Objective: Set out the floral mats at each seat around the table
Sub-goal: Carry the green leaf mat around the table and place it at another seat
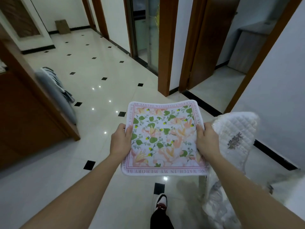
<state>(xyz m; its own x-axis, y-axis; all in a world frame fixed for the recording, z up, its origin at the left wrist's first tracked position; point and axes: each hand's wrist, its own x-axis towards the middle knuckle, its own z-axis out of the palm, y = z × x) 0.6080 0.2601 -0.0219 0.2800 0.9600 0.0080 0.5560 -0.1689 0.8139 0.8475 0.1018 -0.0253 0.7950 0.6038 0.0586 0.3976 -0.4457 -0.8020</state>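
A square floral mat [163, 139] with pink flowers, green leaves and a lettered white border is held flat in front of me above the tiled floor. My left hand [121, 139] grips its left edge, thumb on top. My right hand [207, 139] grips its right edge the same way. No table or seat is in view.
A white quilted cover wrapped in clear plastic [234, 129] stands close on the right. A wooden cabinet [29, 113] and a grey folded item [56, 91] lie on the left. Wooden door frames [166, 47] line the hallway ahead. My shoe [160, 202] steps on the glossy floor.
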